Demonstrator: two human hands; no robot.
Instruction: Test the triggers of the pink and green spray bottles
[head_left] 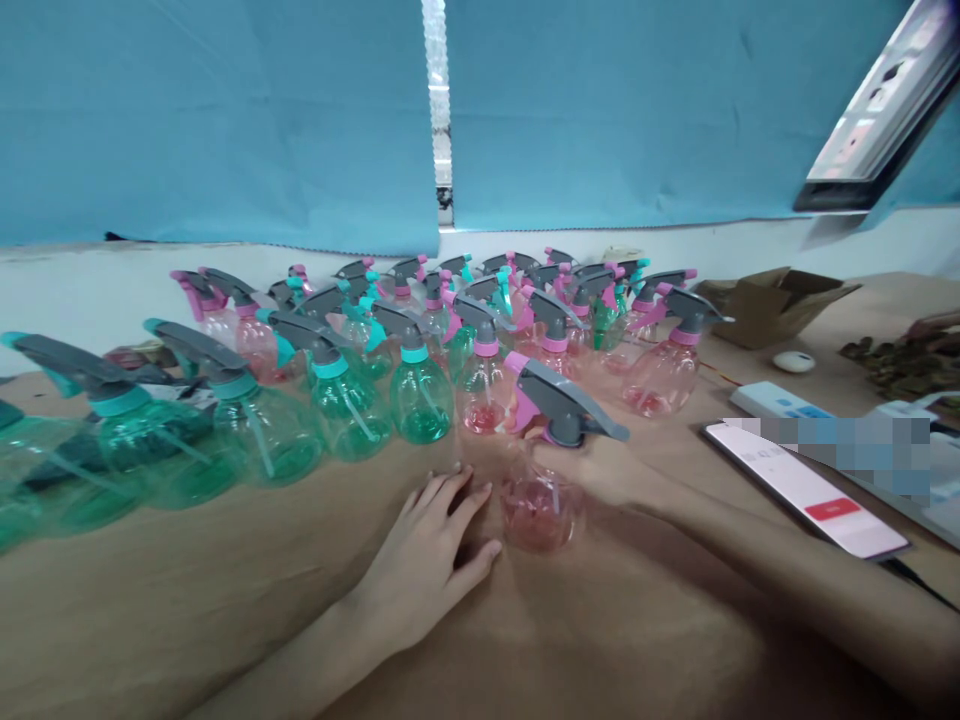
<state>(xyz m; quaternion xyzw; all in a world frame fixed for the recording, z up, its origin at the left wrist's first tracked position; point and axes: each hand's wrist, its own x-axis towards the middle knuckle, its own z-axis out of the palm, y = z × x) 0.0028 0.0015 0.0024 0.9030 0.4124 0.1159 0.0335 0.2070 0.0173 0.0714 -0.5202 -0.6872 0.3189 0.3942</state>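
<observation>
A clear pink spray bottle (541,512) with a grey and pink trigger head stands upright in front of me. My right hand (592,468) is wrapped round it just under the head, and some of its fingers are hidden behind the neck. Left of this bottle, my left hand (427,550) lies palm down with fingers spread, holding nothing; its fingertips are close to the bottle. Just behind stand another pink spray bottle (484,395) and a green spray bottle (420,400) with a turquoise collar.
Several more green and pink spray bottles crowd the back and left of the brown-covered table (262,590). To the right lie a phone (795,480) with a lit screen, a white power strip (780,400) and a mouse (793,362). An open cardboard box (772,305) stands behind them.
</observation>
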